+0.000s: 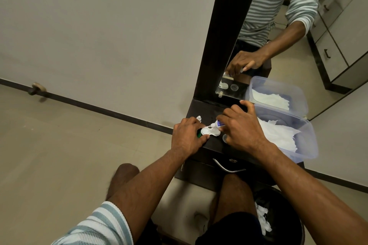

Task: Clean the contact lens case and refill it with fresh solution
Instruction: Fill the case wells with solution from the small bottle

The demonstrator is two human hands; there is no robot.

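Refilling looks underway: the right hand [242, 127] grips the solution bottle [219, 123], nozzle over the lens case [209, 131], which the left hand [188, 137] pinches; capping remains.

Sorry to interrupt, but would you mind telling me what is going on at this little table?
A person seated at a dark table is refilling a contact lens case. The left hand steadies the white case on the tabletop, while the right hand grips a small solution bottle, tipped with its nozzle over one well. A loose cap lies beside the case, and a plastic box of tissues sits to the right, in front of a mirror.
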